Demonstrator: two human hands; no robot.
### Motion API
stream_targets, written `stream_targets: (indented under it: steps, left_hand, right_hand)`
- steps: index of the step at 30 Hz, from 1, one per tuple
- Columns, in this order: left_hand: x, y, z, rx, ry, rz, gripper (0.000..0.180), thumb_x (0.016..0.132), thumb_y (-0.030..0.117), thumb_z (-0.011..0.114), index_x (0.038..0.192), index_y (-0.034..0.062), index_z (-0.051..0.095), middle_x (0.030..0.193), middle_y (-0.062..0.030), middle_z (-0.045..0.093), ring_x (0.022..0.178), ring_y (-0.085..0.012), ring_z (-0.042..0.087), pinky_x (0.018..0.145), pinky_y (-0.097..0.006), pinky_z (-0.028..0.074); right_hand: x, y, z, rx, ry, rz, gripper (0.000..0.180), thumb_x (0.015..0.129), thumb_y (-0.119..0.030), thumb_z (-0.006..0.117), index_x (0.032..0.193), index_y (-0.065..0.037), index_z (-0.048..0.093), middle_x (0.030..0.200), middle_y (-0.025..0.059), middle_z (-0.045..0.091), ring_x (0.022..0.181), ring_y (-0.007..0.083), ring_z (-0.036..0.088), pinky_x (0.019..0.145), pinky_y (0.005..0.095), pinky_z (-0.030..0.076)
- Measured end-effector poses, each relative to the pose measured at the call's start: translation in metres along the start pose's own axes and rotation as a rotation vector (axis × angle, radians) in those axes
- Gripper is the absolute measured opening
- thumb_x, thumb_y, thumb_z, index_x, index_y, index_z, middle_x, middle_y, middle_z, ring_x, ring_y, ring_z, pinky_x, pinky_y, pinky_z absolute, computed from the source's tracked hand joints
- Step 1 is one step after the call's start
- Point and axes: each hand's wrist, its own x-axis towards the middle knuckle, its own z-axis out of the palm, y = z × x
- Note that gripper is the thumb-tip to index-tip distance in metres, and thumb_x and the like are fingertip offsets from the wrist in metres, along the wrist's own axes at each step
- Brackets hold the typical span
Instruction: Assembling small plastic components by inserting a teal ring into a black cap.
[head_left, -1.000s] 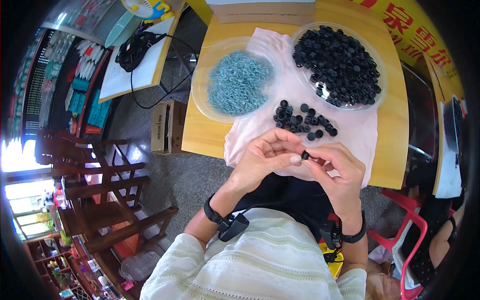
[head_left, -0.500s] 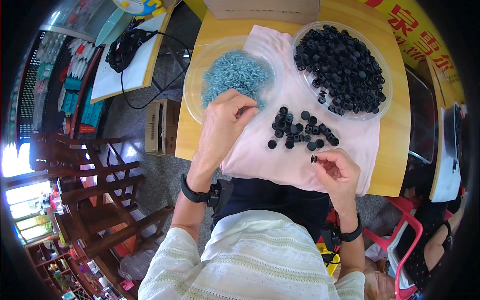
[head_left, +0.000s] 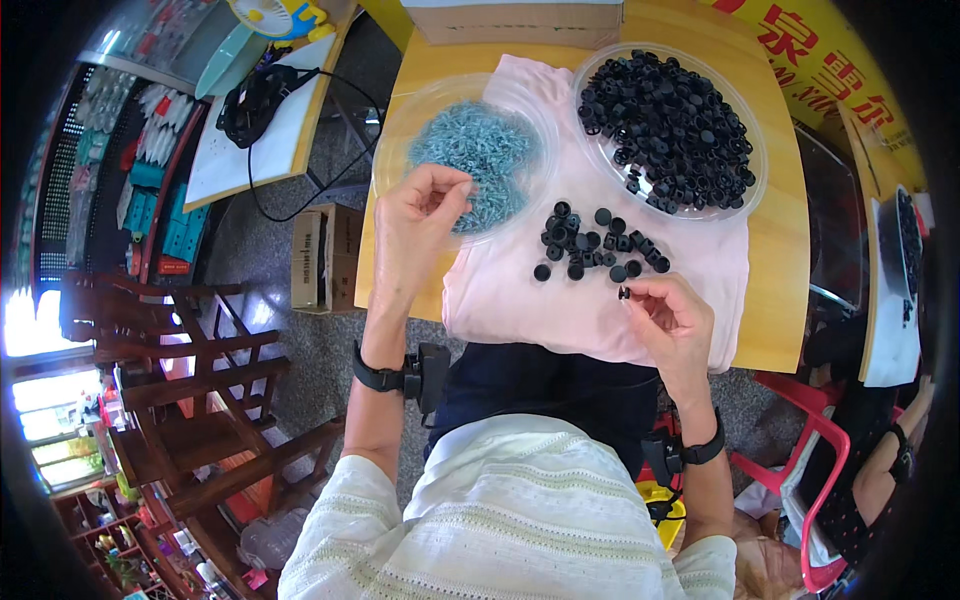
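My left hand [head_left: 418, 218] reaches into a clear plastic dish [head_left: 400, 120] heaped with small blue-grey screws [head_left: 475, 150]; its fingertips pinch at the pile's near edge. My right hand [head_left: 668, 318] holds one small black round part [head_left: 624, 293] between thumb and fingers, just in front of a loose cluster of black parts [head_left: 595, 243] lying on a pink cloth [head_left: 520, 290]. A second clear dish [head_left: 755, 135] at the back right is full of the same black parts [head_left: 668, 125].
The cloth covers a yellow wooden table [head_left: 785, 260] with a cardboard box [head_left: 520, 20] at its far edge. A cardboard box [head_left: 318, 258] stands on the floor to the left, beside dark wooden chairs [head_left: 190, 360]. Another person [head_left: 880, 470] sits at right.
My left hand left the right hand, moved up and left to the screw dish, and now pinches at the screws. The right hand stays low, still holding the black part.
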Motion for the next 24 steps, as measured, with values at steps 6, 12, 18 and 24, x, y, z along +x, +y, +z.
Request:
stream_targets:
  steps: [6,12,18,24]
  left_hand:
    - [0.000,-0.006,-0.013,0.266,0.093,0.299,0.011,0.087,0.005,0.062,0.096,-0.0010,0.065,0.082,-0.0016,0.066,0.073,-0.0075,0.060,0.067,-0.020,0.045]
    - [-0.004,0.002,-0.014,-0.033,0.009,0.069,0.013,0.089,0.008,0.061,0.096,-0.0029,0.064,0.090,-0.0062,0.066,0.069,-0.0082,0.058,0.068,-0.020,0.046]
    - [0.004,-0.007,-0.008,-0.273,-0.064,0.058,0.012,0.092,0.005,0.054,0.098,-0.0040,0.058,0.089,-0.0135,0.065,0.077,-0.0164,0.065,0.068,-0.026,0.053]
    - [0.009,-0.010,-0.008,-0.249,-0.097,0.049,0.011,0.091,0.003,0.051,0.098,-0.0043,0.057,0.089,-0.0144,0.065,0.080,-0.0193,0.066,0.071,-0.028,0.055]
  right_hand:
    - [-0.001,0.002,0.002,-0.009,0.018,-0.030,0.015,0.077,0.003,0.067,0.091,0.000,0.065,0.083,0.0013,0.058,0.068,0.0052,0.050,0.057,0.0171,0.041]
    - [-0.001,0.001,0.002,-0.052,0.023,-0.044,0.016,0.078,0.002,0.068,0.093,-0.001,0.065,0.083,0.0012,0.059,0.067,0.0050,0.052,0.056,0.0167,0.041]
    - [-0.002,0.002,0.003,-0.022,0.032,0.001,0.015,0.078,0.002,0.069,0.093,-0.001,0.065,0.083,0.0011,0.059,0.067,0.0045,0.052,0.056,0.0162,0.042]
    - [-0.002,0.000,0.003,-0.042,0.036,-0.001,0.015,0.078,0.001,0.069,0.093,-0.001,0.065,0.083,0.0012,0.059,0.067,0.0050,0.052,0.057,0.0164,0.042]
